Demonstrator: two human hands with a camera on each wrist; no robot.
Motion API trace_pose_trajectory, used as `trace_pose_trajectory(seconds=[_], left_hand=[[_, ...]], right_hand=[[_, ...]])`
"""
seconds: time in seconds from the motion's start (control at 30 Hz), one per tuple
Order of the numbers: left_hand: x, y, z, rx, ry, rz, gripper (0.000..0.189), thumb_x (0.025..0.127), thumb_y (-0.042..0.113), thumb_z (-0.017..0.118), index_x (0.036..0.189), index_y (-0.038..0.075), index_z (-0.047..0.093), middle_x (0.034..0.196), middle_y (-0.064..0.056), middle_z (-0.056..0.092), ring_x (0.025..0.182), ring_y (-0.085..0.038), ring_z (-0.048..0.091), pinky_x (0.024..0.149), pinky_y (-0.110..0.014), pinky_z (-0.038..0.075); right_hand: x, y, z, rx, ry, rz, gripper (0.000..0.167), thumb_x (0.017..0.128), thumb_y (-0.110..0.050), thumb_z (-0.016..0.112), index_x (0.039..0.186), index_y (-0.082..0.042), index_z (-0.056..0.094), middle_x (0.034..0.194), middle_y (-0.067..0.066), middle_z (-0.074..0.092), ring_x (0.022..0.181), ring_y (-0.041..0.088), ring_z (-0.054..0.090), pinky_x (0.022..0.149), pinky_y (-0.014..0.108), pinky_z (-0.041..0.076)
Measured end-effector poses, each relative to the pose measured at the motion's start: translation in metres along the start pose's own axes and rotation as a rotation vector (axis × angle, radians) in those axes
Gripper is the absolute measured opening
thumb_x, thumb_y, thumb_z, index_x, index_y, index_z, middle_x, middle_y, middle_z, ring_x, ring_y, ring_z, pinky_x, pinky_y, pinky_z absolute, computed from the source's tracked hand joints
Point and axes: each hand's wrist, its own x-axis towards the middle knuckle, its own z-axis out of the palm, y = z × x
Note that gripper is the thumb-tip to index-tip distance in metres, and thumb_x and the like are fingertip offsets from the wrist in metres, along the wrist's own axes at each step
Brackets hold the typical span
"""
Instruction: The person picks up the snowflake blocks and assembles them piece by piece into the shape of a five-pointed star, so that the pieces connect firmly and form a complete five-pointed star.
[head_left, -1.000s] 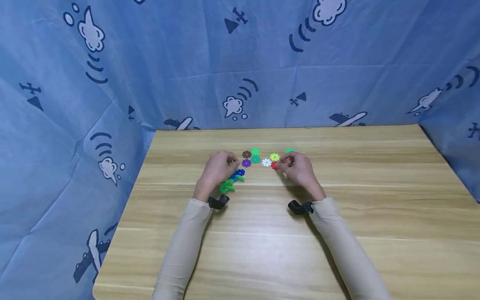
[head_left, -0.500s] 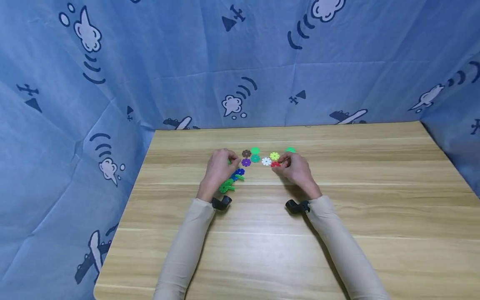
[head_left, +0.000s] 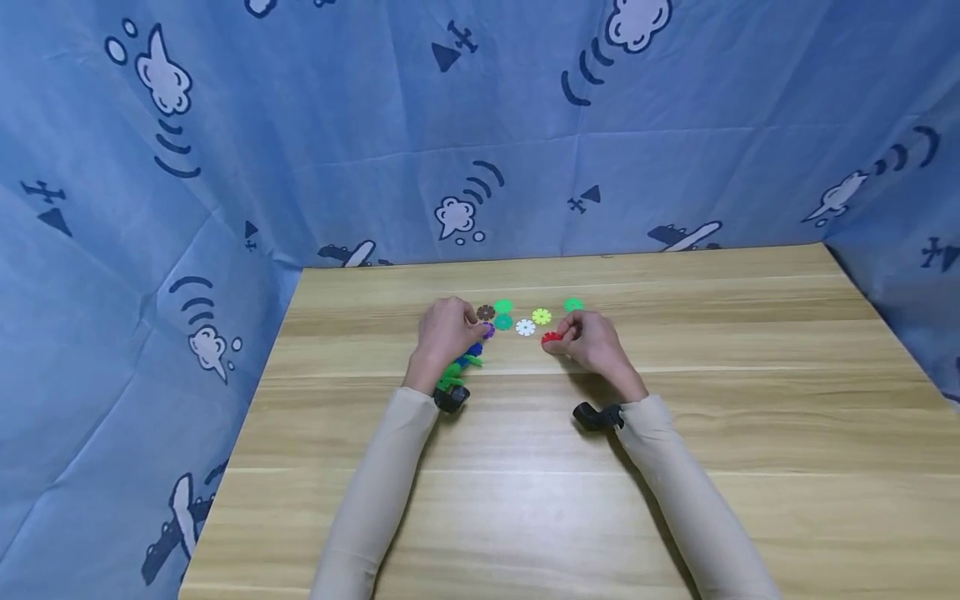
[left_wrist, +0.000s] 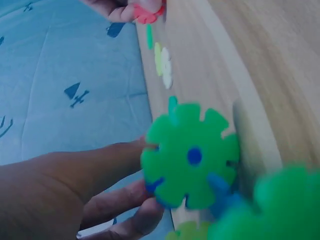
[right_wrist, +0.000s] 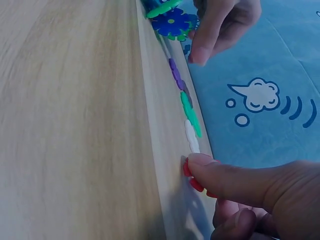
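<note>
Pinching the red disc point(head_left: 550, 338) lightly by its rim should serve you well here: your right hand point(head_left: 595, 342) has it between thumb and fingers, just right of the white disc point(head_left: 526, 327), so try to leave its notches uncovered and not let it twist. Your left hand point(head_left: 444, 329) sits apart from the right, fingertips by the purple disc point(head_left: 489, 331), and whether it grips anything cannot be told; mind that wrist, since the blue and green cluster point(head_left: 452, 374) beside it on the tabletop point(head_left: 510, 467) could easily get knocked.
</note>
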Motion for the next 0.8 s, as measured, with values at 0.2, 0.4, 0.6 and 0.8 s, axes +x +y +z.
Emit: trace_pose_trajectory(seconds=[0.2,0.4,0.6,0.8], left_hand=[[0.004,0.006,0.009,0.057,-0.020,-0.041,0.034,0.086,0.037,0.087,0.103,0.008,0.081,0.104,-0.008,0.080,0.086,-0.024,0.073,0.074,-0.037,0.059],[0.006,0.005,0.017,0.041,0.027,-0.070,0.030,0.086,0.034,0.087,0.099,0.008,0.080,0.101,-0.008,0.080,0.081,-0.023,0.071,0.072,-0.036,0.058],[0.005,0.007,0.019,0.031,0.038,-0.064,0.026,0.084,0.030,0.089,0.095,0.008,0.080,0.099,-0.007,0.079,0.082,-0.023,0.071,0.071,-0.036,0.058],[0.004,0.008,0.020,0.012,0.039,-0.034,0.028,0.083,0.025,0.090,0.099,0.007,0.077,0.103,-0.007,0.076,0.090,-0.026,0.072,0.076,-0.040,0.060]], right_hand=[[-0.003,-0.001,-0.001,0.004,-0.023,0.002,0.025,0.089,-0.020,0.084,0.093,-0.005,0.065,0.082,0.004,0.062,0.072,0.016,0.052,0.059,0.022,0.042],[-0.003,0.001,-0.002,-0.042,-0.006,-0.034,0.023,0.090,-0.022,0.084,0.091,-0.005,0.068,0.082,0.004,0.063,0.074,0.016,0.053,0.063,0.024,0.043],[-0.005,0.000,-0.004,-0.020,-0.007,-0.032,0.022,0.091,-0.019,0.082,0.097,-0.002,0.068,0.087,0.008,0.065,0.071,0.015,0.057,0.060,0.022,0.046],[-0.006,0.000,-0.007,-0.015,-0.001,-0.054,0.021,0.095,-0.018,0.078,0.101,0.000,0.069,0.088,0.010,0.066,0.066,0.014,0.057,0.056,0.022,0.045]])
